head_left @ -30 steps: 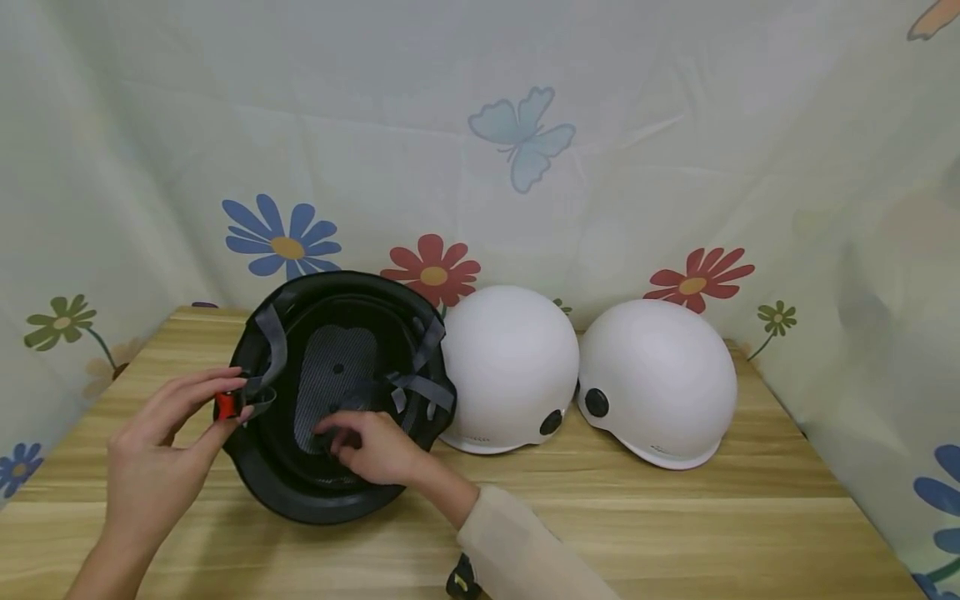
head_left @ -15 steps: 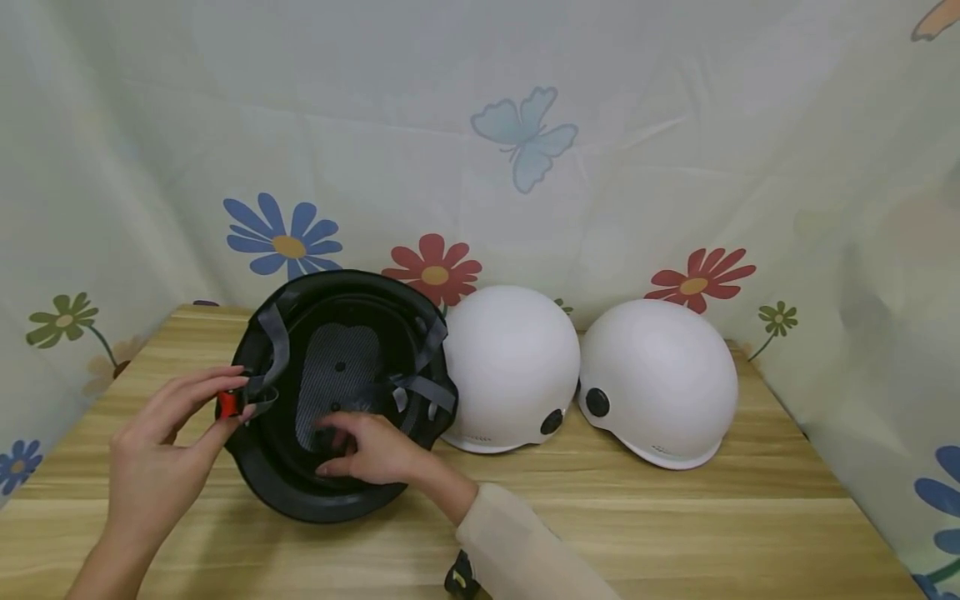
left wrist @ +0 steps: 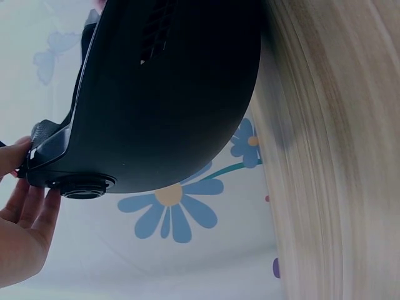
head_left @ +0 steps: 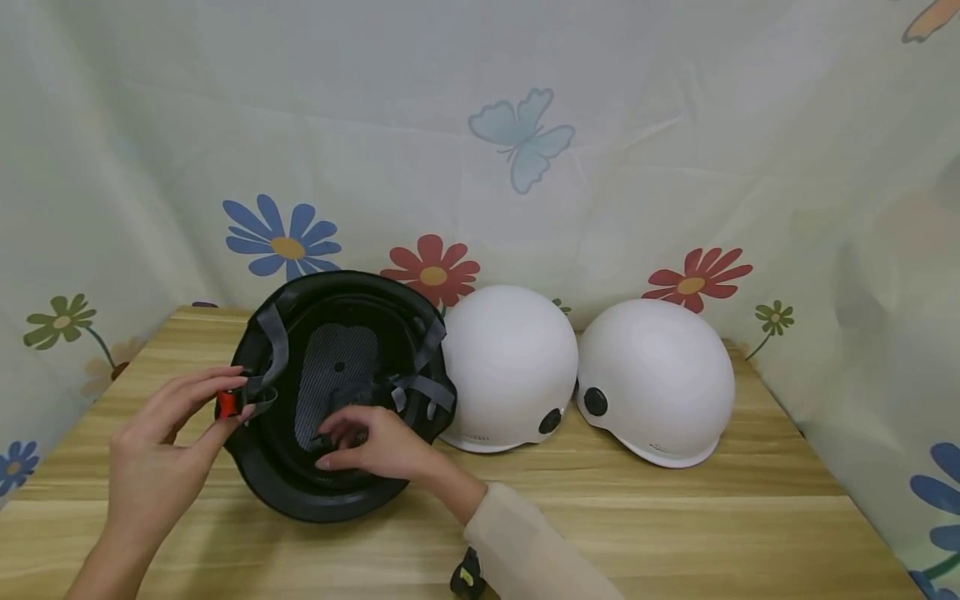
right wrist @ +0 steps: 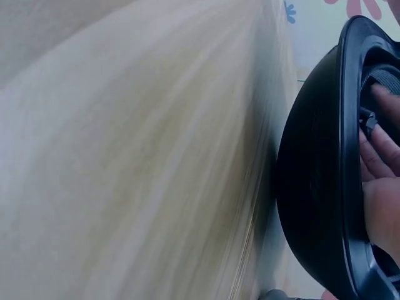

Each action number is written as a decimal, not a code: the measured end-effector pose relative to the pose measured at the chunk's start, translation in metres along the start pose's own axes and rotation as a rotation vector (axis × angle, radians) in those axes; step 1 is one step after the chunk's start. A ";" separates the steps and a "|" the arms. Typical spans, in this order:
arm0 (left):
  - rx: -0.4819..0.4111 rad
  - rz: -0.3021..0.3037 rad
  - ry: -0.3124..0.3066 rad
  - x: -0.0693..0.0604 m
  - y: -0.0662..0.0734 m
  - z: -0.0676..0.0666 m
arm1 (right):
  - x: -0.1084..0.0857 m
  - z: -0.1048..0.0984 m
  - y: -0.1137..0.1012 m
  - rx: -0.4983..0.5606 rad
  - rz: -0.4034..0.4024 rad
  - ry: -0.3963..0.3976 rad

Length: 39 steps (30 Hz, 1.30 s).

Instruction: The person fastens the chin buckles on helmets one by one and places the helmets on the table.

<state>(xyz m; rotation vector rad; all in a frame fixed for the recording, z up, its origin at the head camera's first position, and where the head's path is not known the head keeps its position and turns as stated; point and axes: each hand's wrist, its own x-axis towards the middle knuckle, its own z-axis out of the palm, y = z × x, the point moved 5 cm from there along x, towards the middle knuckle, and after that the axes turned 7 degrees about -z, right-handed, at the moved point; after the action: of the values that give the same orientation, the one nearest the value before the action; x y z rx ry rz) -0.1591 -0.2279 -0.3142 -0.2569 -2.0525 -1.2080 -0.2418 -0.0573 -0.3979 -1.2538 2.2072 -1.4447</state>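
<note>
A black helmet lies upside down on the table, its padded inside facing up. At its left rim my left hand pinches a red-and-black buckle on the grey chin strap. My right hand reaches into the shell with bent fingers. Beside its fingertips a small black buckle clip shows in the right wrist view, seemingly held between fingers and thumb, though partly hidden. More grey straps hang at the right rim. In the left wrist view, the left fingers touch the shell near a round black disc.
Two white helmets, one in the middle and one farther right, stand dome up, side by side, against the right of the black one. A small black item shows by the right sleeve at the front. A flower-print curtain hangs behind the wooden table.
Inside the helmet, my right hand's thumb and fingers have shifted slightly and spread apart from their closer pinch. My left hand keeps its hold on the red buckle, and the helmets stay put.
</note>
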 end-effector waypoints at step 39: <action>0.153 -0.170 0.030 -0.002 -0.030 0.000 | -0.021 -0.066 -0.038 0.177 -0.107 0.020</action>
<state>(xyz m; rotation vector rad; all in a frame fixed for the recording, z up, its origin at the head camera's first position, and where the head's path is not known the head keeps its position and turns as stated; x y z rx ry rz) -0.1721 -0.2438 -0.3355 0.0091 -2.1619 -1.1389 -0.2470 -0.0048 -0.3394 -1.3191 2.0006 -1.6579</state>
